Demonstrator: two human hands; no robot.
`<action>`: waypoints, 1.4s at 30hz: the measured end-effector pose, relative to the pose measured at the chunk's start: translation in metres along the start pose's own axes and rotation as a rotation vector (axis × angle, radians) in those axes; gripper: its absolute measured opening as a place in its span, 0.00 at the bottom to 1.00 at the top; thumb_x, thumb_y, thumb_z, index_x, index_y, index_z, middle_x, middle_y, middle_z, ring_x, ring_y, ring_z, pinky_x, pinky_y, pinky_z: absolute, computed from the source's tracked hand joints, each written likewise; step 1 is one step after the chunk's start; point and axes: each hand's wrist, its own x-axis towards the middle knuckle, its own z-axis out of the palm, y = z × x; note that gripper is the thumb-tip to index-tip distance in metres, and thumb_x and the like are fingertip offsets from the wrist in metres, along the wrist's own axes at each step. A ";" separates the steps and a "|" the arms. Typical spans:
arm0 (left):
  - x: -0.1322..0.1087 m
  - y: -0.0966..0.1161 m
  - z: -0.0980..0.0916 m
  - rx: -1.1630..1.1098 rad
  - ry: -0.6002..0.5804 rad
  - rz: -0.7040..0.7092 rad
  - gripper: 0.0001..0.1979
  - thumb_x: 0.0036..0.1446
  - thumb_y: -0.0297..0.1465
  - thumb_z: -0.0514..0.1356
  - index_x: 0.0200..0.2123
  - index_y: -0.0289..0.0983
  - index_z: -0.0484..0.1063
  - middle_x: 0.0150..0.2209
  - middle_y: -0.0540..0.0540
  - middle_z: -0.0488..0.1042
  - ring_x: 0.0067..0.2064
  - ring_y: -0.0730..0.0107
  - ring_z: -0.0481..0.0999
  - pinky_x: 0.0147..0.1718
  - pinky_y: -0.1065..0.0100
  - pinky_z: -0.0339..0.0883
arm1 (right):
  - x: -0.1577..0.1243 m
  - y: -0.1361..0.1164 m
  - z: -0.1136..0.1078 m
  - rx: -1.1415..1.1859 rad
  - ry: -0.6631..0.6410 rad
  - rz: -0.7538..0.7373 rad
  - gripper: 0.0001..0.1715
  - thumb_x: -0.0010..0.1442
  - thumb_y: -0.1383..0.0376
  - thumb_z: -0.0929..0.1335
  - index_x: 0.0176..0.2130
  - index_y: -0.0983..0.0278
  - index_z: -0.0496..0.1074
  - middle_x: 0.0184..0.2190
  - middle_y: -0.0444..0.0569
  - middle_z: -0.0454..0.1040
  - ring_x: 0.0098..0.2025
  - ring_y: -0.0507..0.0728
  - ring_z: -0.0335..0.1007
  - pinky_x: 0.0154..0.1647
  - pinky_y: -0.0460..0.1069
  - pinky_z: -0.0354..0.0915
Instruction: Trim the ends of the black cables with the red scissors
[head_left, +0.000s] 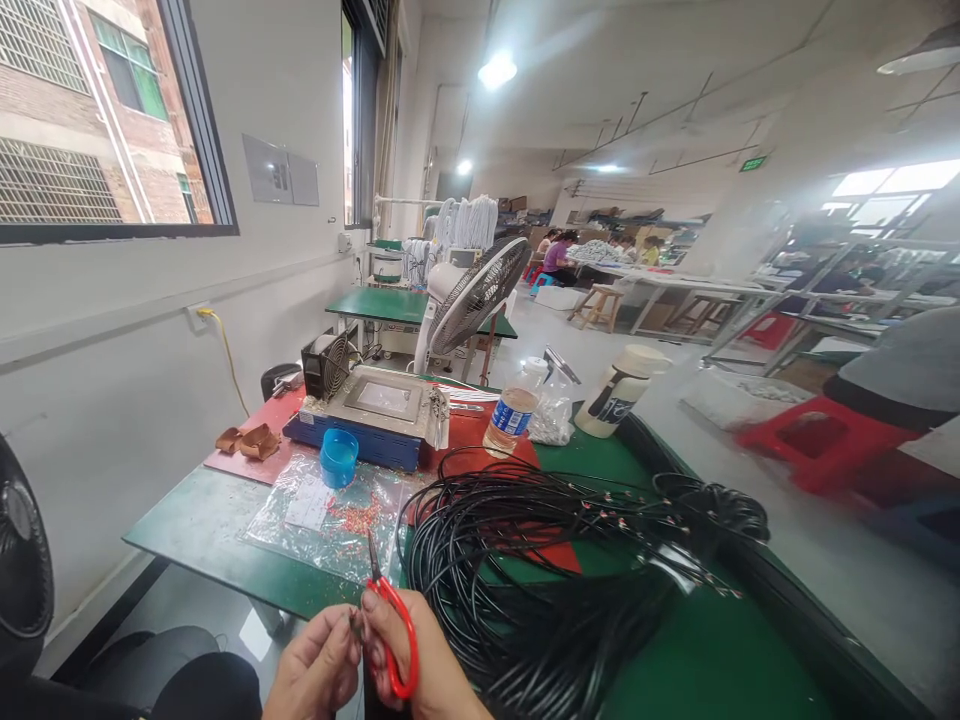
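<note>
At the bottom edge, pinched between the fingertips of the left hand (315, 668): a thin dark wire end (354, 626), held just beside the snips. Closed around the red-handled snips (391, 625), the fingers of the right hand (431, 670), with the red loop against the palm and the short blades pointing up and away (too small to tell whether parted). Hands close together above a dark lap.

Just beyond, on the near part of the green table (712, 650): a big loose coil of black cable (540, 570), with small pale-tipped ends fanned out to the right. Left of the coil, a clear plastic sheet (300, 520) scattered with small red bits, and at its far edge a blue cup (339, 457). Behind the cup, a flat blue-based machine (375, 405) resting on a red mat (247, 462). Farther back, a water bottle (510, 415), a white jug (619, 392) and a tilted desk fan (478, 293).
</note>
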 end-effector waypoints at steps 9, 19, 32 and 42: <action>-0.001 0.001 -0.001 -0.015 -0.020 -0.034 0.14 0.40 0.38 0.66 0.18 0.32 0.71 0.14 0.50 0.65 0.15 0.86 0.50 0.16 0.76 0.39 | -0.003 -0.006 0.001 0.055 -0.035 0.049 0.27 0.49 0.47 0.67 0.21 0.68 0.62 0.11 0.37 0.57 0.09 0.42 0.48 0.08 0.39 0.43; -0.006 0.005 0.002 -0.028 -0.011 -0.020 0.11 0.42 0.37 0.66 0.22 0.33 0.74 0.16 0.52 0.63 0.17 0.85 0.52 0.16 0.78 0.47 | 0.000 -0.001 0.000 0.072 0.004 0.081 0.26 0.47 0.48 0.68 0.20 0.67 0.61 0.10 0.36 0.56 0.08 0.43 0.48 0.06 0.39 0.42; -0.003 0.008 -0.001 -0.216 0.105 -0.071 0.13 0.34 0.32 0.70 0.26 0.33 0.76 0.22 0.47 0.76 0.26 0.75 0.72 0.28 0.75 0.66 | 0.000 0.010 -0.011 -0.530 0.158 -0.269 0.23 0.51 0.49 0.67 0.22 0.66 0.64 0.15 0.41 0.60 0.14 0.46 0.55 0.14 0.42 0.51; -0.007 0.030 0.003 -0.627 0.087 -0.322 0.07 0.51 0.22 0.57 0.28 0.33 0.75 0.30 0.42 0.79 0.34 0.67 0.77 0.36 0.67 0.70 | 0.002 -0.011 -0.005 -1.399 0.019 -1.528 0.14 0.61 0.71 0.57 0.35 0.69 0.70 0.18 0.46 0.68 0.19 0.51 0.58 0.18 0.47 0.47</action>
